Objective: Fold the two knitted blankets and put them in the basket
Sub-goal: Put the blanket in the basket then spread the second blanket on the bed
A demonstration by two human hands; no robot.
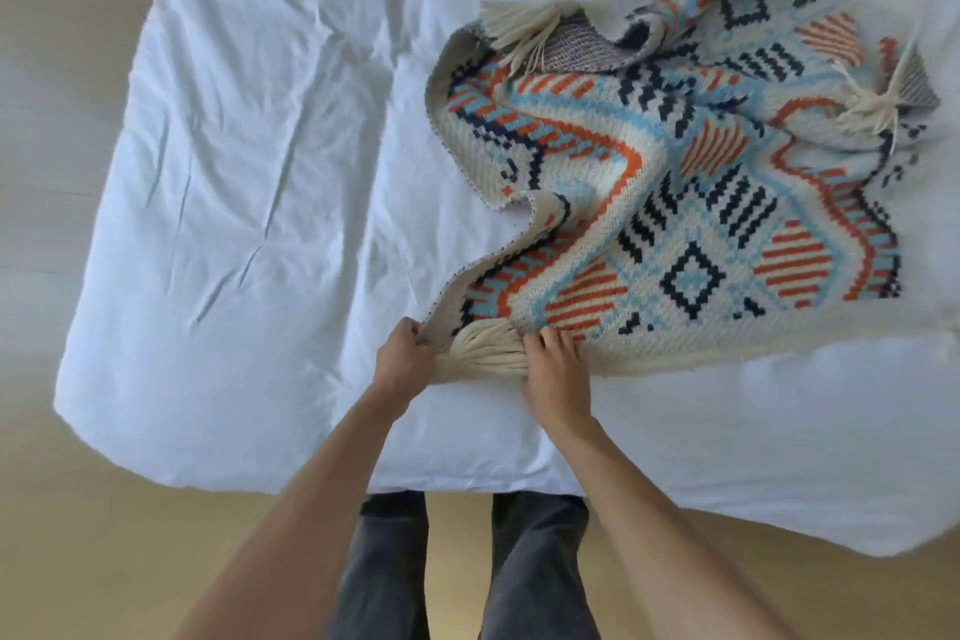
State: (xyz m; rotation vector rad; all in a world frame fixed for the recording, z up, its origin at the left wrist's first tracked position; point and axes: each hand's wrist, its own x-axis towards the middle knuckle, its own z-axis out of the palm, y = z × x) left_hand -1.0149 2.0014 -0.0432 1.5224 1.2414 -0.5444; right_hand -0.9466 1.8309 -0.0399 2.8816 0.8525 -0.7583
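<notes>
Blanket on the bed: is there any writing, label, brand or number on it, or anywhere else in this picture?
None can be read.
The blanket carries only knitted diamonds, stripes and zigzags, no letters or numbers.
The sheet and trousers are plain.
The left hand and right hand grip the blanket's near corner, so a tag there could be hidden.

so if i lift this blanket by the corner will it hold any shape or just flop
Probably floppy: the blanket lies in soft waves and folds on the bed. Likely weighty for its size, since the knit looks thick. The tassels may dangle or snag; left hand and right hand grip beside one.
</notes>
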